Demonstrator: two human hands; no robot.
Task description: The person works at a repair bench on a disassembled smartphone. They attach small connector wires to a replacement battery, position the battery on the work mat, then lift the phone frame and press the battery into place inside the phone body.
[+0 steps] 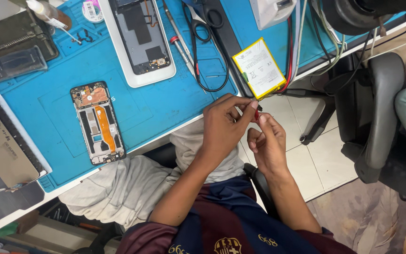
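- A small red piece [256,114] is pinched at the fingertips of the left hand [224,126], thumb and forefinger pressed together on it; it is too small for its kind to be told.
- The right hand [267,145] is held just beside it, fingers curled and its forefinger tip brought up against the same red piece.
- Both hands are kept off the edge of the counter [175,129], above the lap.
- A yellow-edged flat battery [259,68] lies just above the hands, overhanging the blue mat [48,103], with red and black wires [290,51] running beside it.
- An opened phone body [98,123] with an orange flex strip lies well to the side on the mat; a second opened phone [139,37] rests on a white tray.
- Judged from this, the step is best done with a light, steady pinch, the piece kept close to the counter so that it cannot be dropped to the floor.
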